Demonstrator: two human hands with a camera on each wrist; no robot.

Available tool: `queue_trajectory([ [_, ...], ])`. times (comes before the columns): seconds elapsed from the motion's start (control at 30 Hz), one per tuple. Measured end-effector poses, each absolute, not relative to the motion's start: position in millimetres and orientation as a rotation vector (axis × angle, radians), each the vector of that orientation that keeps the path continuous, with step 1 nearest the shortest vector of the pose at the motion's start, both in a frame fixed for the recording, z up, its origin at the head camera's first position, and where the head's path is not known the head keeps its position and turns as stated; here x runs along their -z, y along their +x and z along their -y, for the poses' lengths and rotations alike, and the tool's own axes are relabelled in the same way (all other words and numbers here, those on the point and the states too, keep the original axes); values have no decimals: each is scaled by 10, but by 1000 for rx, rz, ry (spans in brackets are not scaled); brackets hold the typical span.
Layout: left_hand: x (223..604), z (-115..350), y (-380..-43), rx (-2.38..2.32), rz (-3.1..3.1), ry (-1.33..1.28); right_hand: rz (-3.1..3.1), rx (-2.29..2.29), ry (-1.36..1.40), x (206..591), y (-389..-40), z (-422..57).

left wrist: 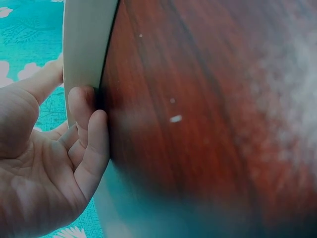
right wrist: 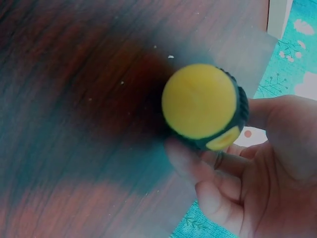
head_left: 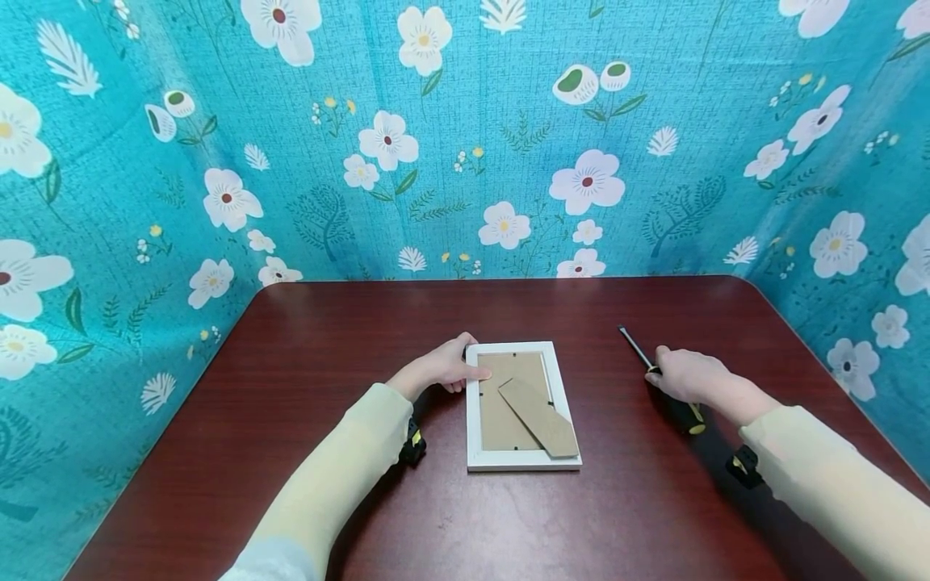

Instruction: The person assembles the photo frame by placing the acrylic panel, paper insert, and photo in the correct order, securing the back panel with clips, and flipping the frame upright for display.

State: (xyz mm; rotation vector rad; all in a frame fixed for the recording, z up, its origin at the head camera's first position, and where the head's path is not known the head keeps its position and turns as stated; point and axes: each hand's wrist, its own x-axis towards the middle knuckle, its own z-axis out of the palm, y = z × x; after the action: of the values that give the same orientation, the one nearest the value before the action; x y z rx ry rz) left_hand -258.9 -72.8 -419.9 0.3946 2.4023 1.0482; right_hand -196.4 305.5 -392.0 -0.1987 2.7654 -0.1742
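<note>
A white picture frame [head_left: 474, 420] lies back side up, its brown backing board [head_left: 501, 424] and slanted easel stand [head_left: 541, 420] showing. My left hand [head_left: 452, 363] grips its left edge near the top corner, thumb over the border onto the board. In the left wrist view the fingers curl against the pale side of the frame [left wrist: 89, 44]. Off to the right, my right hand [head_left: 690, 375] holds a screwdriver [head_left: 635, 347] by its black and yellow handle, metal tip pointing away to the far left. The round yellow handle end [right wrist: 199, 101] faces the right wrist camera.
Both hands work over a dark red-brown wooden table [head_left: 349, 339] with rounded far corners. Behind and beside it hangs a turquoise flowered cloth [head_left: 465, 186]. Small dark tabs [head_left: 516, 355] sit along the inner edge of the frame. Each wrist wears a small black camera.
</note>
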Motion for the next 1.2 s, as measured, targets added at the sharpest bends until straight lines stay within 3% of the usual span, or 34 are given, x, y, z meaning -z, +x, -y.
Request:
queue_trajectory([
  [0.8, 4239, 743, -2569, -1056, -2426, 396, -2973, 241, -258, 3916, -1913, -3025],
  [1.2, 4209, 713, -2533, -1029, -2476, 398, -3177, 311, -421, 3903, -1963, -2520],
])
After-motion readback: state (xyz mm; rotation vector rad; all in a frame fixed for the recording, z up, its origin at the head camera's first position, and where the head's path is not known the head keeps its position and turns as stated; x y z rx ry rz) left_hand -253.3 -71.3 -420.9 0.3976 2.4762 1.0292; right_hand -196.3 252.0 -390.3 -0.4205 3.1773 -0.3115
